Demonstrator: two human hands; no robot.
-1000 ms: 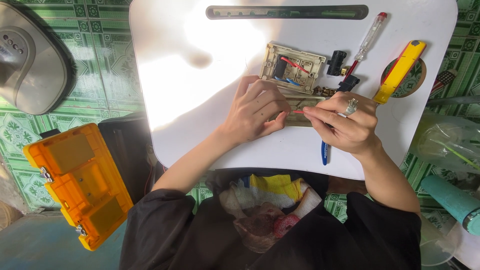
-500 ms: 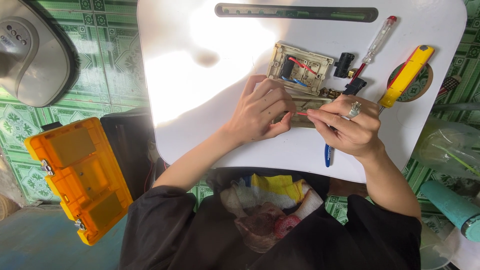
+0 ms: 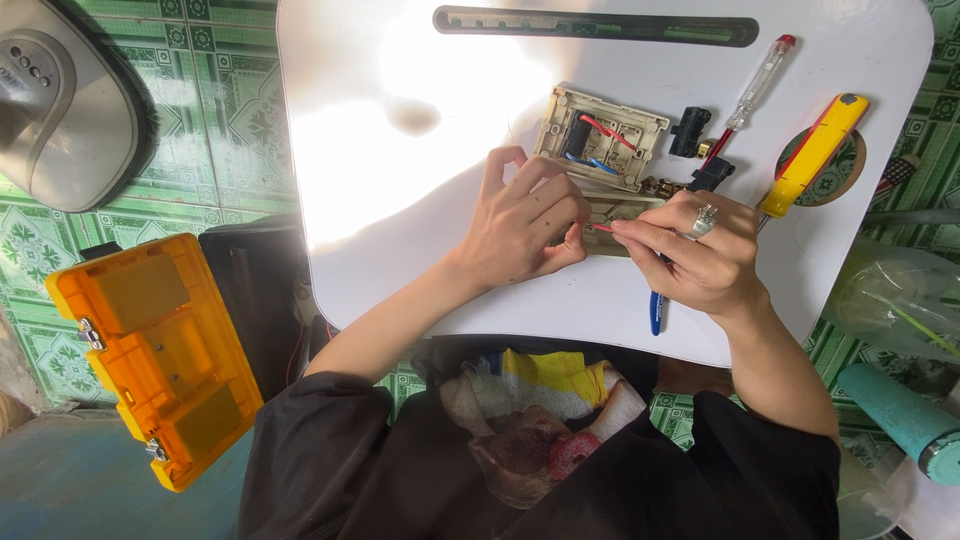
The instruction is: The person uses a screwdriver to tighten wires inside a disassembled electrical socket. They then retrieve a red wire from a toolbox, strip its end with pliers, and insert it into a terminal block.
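A short red wire is pinched between the fingertips of the left hand and those of the right hand, low on the white tabletop. The left hand is curled, with thumb and forefinger closed on one end of the wire and the other fingers bent above it. The right hand is closed to a pinch on the other end; a ring is worn on one of its fingers. Under and between the two hands a beige plate is lying flat, mostly covered by them.

Just beyond the hands an open beige switch box is seen, with red and blue wires inside it. A small black part is placed just to its right, and beside that a screwdriver with a clear handle and a red cap is laid slantwise. A yellow utility knife is resting across a roll of tape near the right edge. A blue pen-like handle is showing below the right hand. On the floor to the left an orange toolbox is standing open, and a grey appliance is lying further up.
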